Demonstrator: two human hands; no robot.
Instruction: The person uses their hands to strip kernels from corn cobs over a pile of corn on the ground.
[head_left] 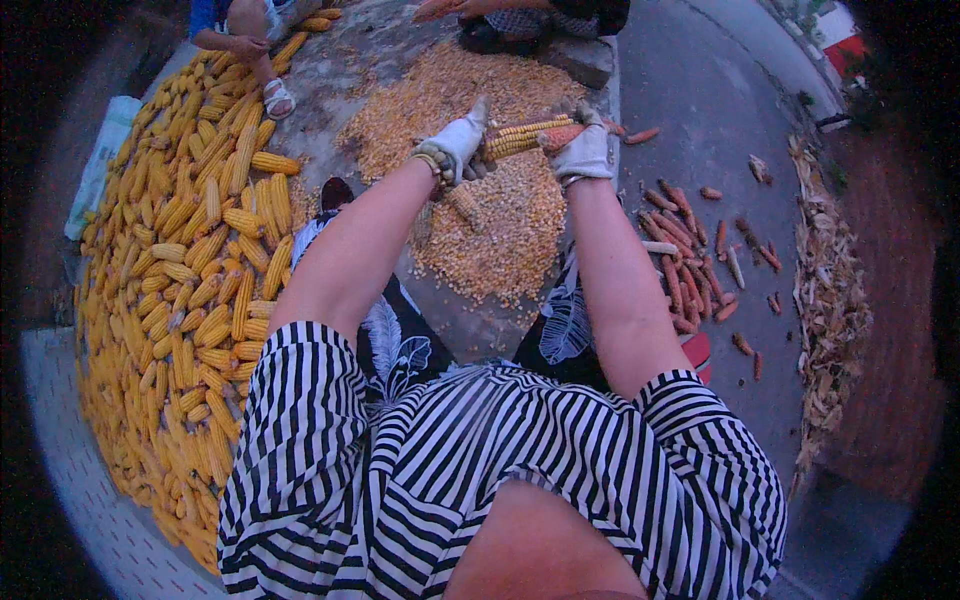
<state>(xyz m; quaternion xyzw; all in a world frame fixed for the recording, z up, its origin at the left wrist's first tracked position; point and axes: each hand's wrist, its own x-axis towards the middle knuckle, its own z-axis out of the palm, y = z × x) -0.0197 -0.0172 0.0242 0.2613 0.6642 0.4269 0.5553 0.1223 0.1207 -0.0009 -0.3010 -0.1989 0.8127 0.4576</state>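
Both my hands wear pale work gloves and meet over a heap of loose kernels (490, 240). My left hand (455, 145) is closed at the left end of a yellow ear of corn (515, 140), thumb raised. My right hand (585, 148) is closed round a reddish, bare corncob (560, 137) pressed against the ear's right part. I cannot tell whether this is a separate cob or a stripped stretch of the same ear. Below my left hand another ear (464, 204) lies on the kernels.
A large pile of yellow ears (200, 300) covers the left side. Stripped reddish cobs (685, 265) lie scattered at my right, with dry husks (830, 310) farther right. Two people sit across from me; one sandalled foot (279, 99) stands beside the ears.
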